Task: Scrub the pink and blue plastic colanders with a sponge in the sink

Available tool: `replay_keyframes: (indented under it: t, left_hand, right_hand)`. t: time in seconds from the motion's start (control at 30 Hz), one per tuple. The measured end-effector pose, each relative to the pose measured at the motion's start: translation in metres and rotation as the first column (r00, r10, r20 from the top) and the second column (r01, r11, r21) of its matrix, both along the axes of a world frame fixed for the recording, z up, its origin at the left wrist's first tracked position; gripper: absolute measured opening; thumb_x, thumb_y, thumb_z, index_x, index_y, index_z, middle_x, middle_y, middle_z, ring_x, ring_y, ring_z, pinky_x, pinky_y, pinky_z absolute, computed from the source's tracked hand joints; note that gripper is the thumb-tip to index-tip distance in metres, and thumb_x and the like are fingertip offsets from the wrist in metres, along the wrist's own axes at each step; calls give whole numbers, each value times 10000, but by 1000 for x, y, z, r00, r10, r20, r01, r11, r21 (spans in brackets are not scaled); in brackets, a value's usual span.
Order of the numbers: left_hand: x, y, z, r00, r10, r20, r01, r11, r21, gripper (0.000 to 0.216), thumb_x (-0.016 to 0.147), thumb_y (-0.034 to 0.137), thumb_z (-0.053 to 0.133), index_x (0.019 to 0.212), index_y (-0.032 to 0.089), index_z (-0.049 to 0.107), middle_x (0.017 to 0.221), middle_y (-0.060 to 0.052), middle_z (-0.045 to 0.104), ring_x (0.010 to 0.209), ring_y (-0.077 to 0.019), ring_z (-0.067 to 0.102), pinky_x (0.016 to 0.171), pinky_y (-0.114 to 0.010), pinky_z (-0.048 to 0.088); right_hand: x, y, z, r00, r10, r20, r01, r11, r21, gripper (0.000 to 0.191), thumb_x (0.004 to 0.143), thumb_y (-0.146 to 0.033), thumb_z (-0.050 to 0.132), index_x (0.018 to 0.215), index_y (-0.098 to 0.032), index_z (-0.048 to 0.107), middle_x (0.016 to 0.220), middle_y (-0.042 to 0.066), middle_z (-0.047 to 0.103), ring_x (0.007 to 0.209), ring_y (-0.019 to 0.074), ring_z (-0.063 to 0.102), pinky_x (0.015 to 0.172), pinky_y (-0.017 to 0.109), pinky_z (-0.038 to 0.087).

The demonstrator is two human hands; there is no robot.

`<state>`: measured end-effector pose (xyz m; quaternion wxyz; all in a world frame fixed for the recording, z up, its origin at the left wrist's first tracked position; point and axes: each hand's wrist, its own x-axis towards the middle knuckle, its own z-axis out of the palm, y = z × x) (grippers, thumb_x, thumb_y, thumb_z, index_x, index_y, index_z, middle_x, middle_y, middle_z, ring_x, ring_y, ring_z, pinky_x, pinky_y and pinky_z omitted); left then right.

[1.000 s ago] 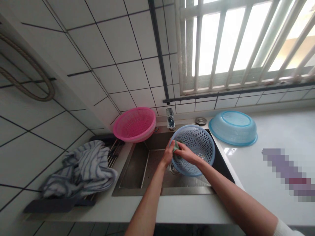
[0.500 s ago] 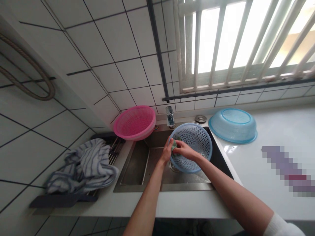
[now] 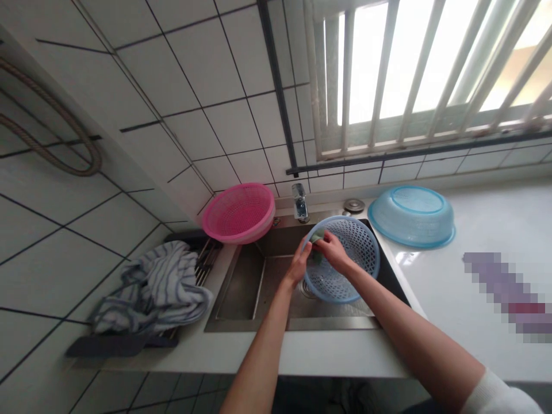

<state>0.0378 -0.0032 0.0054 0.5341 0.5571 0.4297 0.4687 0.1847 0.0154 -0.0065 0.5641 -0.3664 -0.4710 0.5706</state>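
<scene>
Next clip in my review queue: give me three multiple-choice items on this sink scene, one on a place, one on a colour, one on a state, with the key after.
1. Where is the blue perforated basket?
A. over the sink
B. on the drying rack
C. on the window ledge

2. What colour is the basket at the sink's back left corner?
A. green
B. pink
C. white

3. How does the blue basin on the counter lie?
A. upright
B. on its side
C. upside down

Key: 1 A, the left hand holds its rim above the sink while the right hand presses a green sponge inside it. 2 B, the pink basket shows plainly. 3 C, the blue basin has its flat base facing up.
</scene>
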Motion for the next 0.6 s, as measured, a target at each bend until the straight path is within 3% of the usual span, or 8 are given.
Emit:
replay_keyframes:
  t: [0.03,0.1,0.23,0.3,0.4,0.47,0.6]
  left_hand:
    - [2,-1,1,1000,-12,-9,12,1000,4,621,923,650,614,1405,259,645,1534,-75,591,1512,-302,431,1282,-440,265]
    - [3,-2,2,1000,-7,-25,7,1000,3,623,913,647,629,1399,259,649,1547,-76,578,1514,-301,428,1283,-434,261]
    - [0,-1,2,999,42,-25,-42,999,-6,663,912,669,602,1403,225,642,1519,-101,601,1473,-315,479,1276,-457,268]
    - [-1,-2,2,999,32,-26,-32,1000,1,649,927,670,574,1398,229,641,1516,-95,603,1483,-309,465,1279,-450,262]
    - [-1,-3,3,999,-26,-26,26,1000,8,589,916,632,617,1362,249,650,1493,-84,616,1476,-300,467,1267,-429,284]
    - [-3,-4,4,998,-64,-17,64,997,-31,589,862,579,709,1341,244,636,1410,-97,662,1380,-308,558,1221,-448,359]
    - [-10,-3,4,998,-20,66,33,980,-196,723,819,561,759,1429,254,524,1290,-101,713,1173,-294,686,1113,-493,471]
  right_hand:
    - [3,1,1,999,-45,-31,44,999,-19,255,775,-389,679,971,-230,637,946,22,672,852,194,584,784,305,495]
    - [5,1,1,1000,-2,-20,2,1000,-21,258,780,-404,689,968,-234,636,934,20,665,828,185,576,757,294,487]
    - [-3,-7,-1,946,313,83,-314,950,-2,232,799,-383,717,958,-223,665,872,11,651,766,167,551,707,280,463]
    - [-3,-6,-3,958,282,56,-283,959,12,221,800,-371,719,955,-220,671,863,8,651,758,164,552,707,278,458]
    - [7,4,-4,998,59,3,-59,998,9,222,801,-388,712,934,-218,660,860,9,655,761,170,559,719,285,455]
    - [13,7,-4,999,-6,44,5,1000,24,217,807,-397,696,914,-212,659,864,13,661,774,178,566,735,293,456]
    - [4,-3,-5,941,208,268,-243,964,104,201,765,-311,700,926,-190,696,909,27,685,830,199,584,804,321,465]
